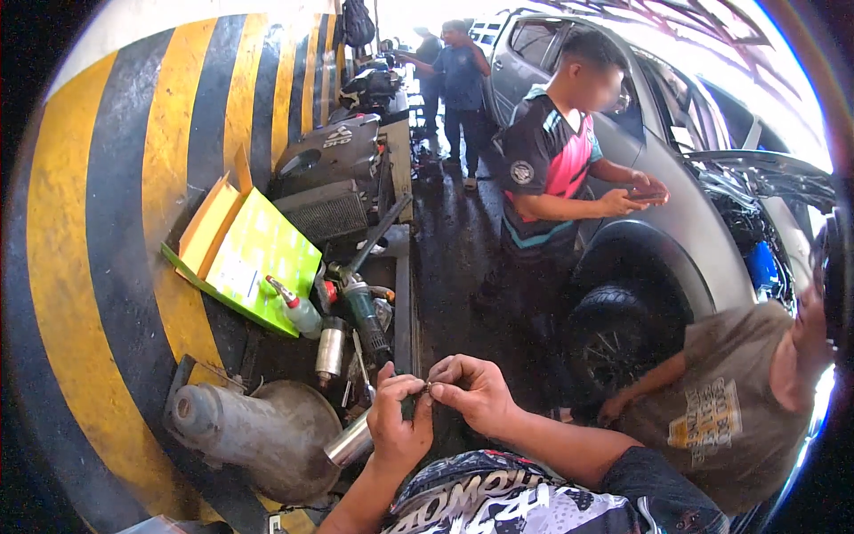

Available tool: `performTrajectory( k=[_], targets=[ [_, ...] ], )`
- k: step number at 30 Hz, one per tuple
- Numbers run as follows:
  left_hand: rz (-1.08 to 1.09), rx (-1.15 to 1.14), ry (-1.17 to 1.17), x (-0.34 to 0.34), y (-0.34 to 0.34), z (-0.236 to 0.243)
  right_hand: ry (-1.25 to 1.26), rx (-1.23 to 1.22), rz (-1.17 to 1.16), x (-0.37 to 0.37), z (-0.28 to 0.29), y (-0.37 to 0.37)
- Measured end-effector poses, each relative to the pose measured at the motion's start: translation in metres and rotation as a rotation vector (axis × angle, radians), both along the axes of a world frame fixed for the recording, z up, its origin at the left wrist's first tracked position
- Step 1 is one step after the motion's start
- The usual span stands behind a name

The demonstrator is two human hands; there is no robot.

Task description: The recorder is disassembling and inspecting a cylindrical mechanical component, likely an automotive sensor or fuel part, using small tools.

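My left hand [398, 423] and my right hand [479, 396] meet in front of my chest, fingertips pinched together. Between them is a small brass-coloured metal piece [428, 389], too small and covered to name. Both thumbs and index fingers press around it. Just beyond my left hand lies a dark green angle grinder [363, 311] among loose tools. A silver metal canister [351, 442] is beside my left wrist, partly hidden by it. Farther left stand a smaller metal cylinder [330, 347] and a clear squeeze bottle with a red nozzle [304, 316].
Left on the bench are a bulky grey metal housing [267, 436] and an open green cardboard box [258, 258]; engine parts [325, 151] lie behind. A person [551, 178] holds a phone beside a grey pickup [658, 231]. Another person [729, 409] is close on my right.
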State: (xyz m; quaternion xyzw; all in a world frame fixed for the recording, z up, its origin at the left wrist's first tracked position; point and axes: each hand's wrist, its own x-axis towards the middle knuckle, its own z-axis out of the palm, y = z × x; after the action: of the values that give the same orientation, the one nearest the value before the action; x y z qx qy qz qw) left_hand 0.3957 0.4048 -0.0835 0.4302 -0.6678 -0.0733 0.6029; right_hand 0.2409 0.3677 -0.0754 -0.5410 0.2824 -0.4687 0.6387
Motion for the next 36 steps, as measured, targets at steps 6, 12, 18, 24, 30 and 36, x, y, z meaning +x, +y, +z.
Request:
performTrajectory(
  k=[6,12,18,24,30,36],
  targets=[
    [-0.069,0.056,0.066,0.003,0.003,-0.002,0.074,0.059,0.128,-0.005,0.018,-0.007],
    [-0.115,0.114,0.12,-0.001,0.007,-0.014,0.164,0.094,0.311,-0.015,0.013,-0.014],
    [-0.051,0.064,0.144,0.001,0.002,-0.018,-0.136,0.258,0.151,0.006,-0.001,0.0],
    [-0.011,0.271,0.193,0.013,0.016,-0.044,0.047,0.274,0.046,0.017,-0.041,0.004],
    [0.103,0.541,0.705,0.055,0.064,-0.088,-0.005,0.741,0.082,0.029,-0.072,-0.033],
    [0.026,0.429,1.293,0.083,0.091,-0.09,0.755,-0.38,0.263,0.105,-0.095,-0.086]
  ],
)
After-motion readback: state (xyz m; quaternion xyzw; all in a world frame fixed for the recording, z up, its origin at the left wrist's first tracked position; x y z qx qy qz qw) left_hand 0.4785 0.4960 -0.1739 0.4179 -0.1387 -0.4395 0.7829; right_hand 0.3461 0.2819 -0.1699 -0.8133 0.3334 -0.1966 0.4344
